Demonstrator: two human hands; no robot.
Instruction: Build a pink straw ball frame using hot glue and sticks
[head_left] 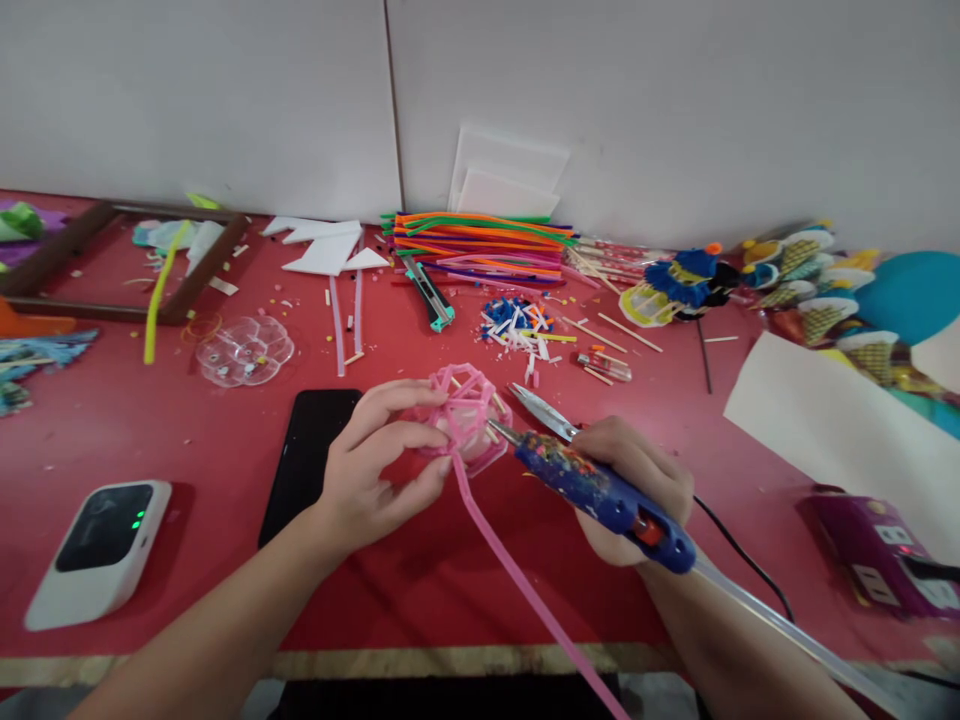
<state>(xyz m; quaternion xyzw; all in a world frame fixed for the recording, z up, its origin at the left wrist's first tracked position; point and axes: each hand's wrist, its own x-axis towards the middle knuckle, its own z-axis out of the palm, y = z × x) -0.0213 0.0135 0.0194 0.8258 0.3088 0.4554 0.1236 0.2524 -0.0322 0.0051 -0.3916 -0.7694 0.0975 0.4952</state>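
Between its thumb and fingers, my left hand (386,455) pinches a pink openwork ball (466,412) made of bent straw or stick pieces. A long pink straw (517,575) trails from the ball down toward the table's front edge. My right hand (637,475) is wrapped around a blue glue gun (581,485), its surface stained with glue. The gun's metal nozzle points left and meets the right side of the ball, where a short pale stick shows. A clear glue stick (787,630) runs out of the gun's back. Just behind the gun lies a pair of silver pliers (544,408).
A black phone (309,460) and a white device (101,550) lie left. Behind are a palette (246,352), a teal cutter (429,295), coloured pipe cleaners (480,245), straw snippets (517,325) and a lighter (604,366). A purple power strip (870,550) with a cord sits right.
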